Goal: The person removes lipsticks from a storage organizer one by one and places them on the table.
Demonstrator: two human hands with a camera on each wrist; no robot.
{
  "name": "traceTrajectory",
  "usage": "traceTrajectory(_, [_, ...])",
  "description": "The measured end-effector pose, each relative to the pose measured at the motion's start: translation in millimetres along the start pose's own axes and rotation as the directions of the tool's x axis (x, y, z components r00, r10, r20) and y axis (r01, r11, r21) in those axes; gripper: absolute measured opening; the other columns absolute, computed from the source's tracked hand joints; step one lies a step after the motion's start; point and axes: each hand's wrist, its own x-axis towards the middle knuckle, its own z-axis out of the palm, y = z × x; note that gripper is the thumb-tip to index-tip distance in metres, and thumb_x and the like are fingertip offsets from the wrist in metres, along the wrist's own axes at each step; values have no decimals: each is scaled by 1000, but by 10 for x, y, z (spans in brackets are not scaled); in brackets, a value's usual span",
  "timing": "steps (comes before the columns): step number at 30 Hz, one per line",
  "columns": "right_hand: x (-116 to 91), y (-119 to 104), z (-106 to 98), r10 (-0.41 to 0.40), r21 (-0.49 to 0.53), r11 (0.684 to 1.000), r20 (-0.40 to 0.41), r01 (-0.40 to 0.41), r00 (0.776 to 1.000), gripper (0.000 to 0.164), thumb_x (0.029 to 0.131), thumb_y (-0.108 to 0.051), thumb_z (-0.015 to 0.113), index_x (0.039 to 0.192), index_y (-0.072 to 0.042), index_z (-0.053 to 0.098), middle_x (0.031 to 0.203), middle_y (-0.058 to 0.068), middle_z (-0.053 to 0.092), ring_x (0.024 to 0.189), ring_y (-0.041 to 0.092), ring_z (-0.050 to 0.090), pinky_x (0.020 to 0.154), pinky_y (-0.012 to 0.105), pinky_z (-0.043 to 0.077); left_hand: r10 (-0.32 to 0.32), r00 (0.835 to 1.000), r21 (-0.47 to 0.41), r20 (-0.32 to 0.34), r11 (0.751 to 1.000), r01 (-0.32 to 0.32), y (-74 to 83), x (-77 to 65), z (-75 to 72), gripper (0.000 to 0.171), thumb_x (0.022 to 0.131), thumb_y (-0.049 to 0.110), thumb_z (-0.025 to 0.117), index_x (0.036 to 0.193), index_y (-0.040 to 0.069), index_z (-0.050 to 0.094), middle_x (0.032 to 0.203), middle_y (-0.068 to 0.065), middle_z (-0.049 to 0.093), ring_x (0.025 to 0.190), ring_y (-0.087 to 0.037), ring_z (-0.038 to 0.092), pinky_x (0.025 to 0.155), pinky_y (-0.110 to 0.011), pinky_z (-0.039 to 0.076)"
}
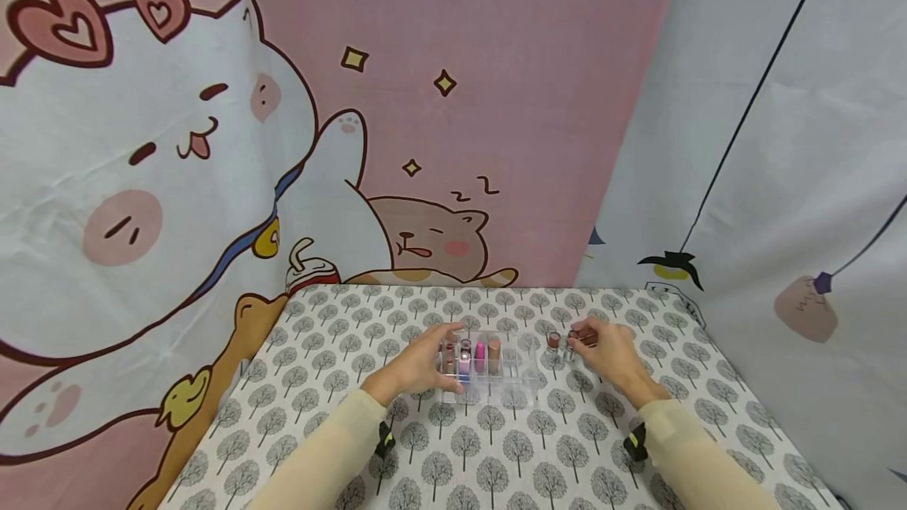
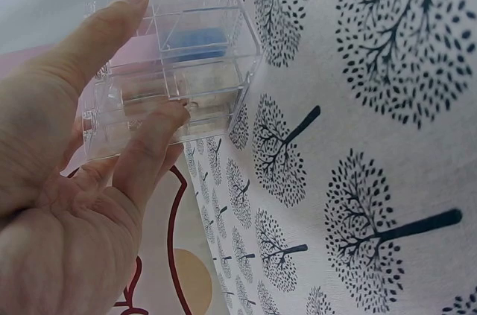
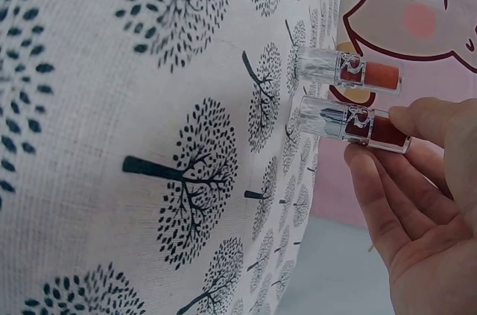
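Note:
A clear plastic compartment organizer (image 1: 520, 393) stands on the table, with several lipsticks and lip tubes in its slots. My left hand (image 1: 420, 364) holds its left end, thumb at the near side and fingers round the far side. In the left wrist view, the fingers lie against the organizer's clear wall (image 2: 250, 47). Right of the organizer, my right hand (image 1: 611, 351) pinches a dark red lip gloss tube (image 3: 359, 123) by its top end. This tube is upright, its clear end down at the cloth. A second, orange-red lip gloss tube (image 3: 381, 77) stands beside it, apart from the fingers.
A white cloth with grey tree prints (image 1: 489, 455) covers the table. Behind it hangs a pink curtain (image 1: 531, 140) with cartoon animals, and a pale curtain (image 1: 801, 140) hangs on the right. Inside the organizer are a bright pink tube (image 1: 479, 356) and a brown tube (image 1: 494, 354).

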Motion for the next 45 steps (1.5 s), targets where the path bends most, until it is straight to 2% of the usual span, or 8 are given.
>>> traceTrajectory(8, [-18,32,24,14,19,1000,19,-14,1000,26,102,-8,90,123,4,80,108,19,88,95,31,87,85,43,75,-3,1000,2,4,1000,3,-3,12,1,123,83,29,108,182,26,36,169,-14,60,155,-39,61,134,-65,51])
traceTrajectory(23, [-22,13,35,17,33,999,35,-18,999,27,101,-9,90,122,5,80,106,21,88,92,32,87,82,42,75,-8,1000,-5,1,1000,8,-8,14,5,123,83,29,108,182,27,36,170,-14,59,155,-38,60,134,-66,51])
traceTrajectory(36, [-30,-34,-4,30,51,998,62,-33,998,32,103,-9,89,130,6,78,115,22,87,102,37,87,88,46,75,-6,1000,-14,1,1000,6,-19,10,4,122,83,29,108,182,27,37,169,-13,60,153,-38,61,133,-65,52])
traceTrajectory(45, [-9,-102,-55,34,25,999,37,-35,999,35,104,-13,89,133,3,79,120,22,87,109,44,85,96,60,73,-7,1000,-7,0,1000,7,-6,0,-5,122,84,29,108,182,28,36,170,-13,60,154,-38,61,133,-65,52])
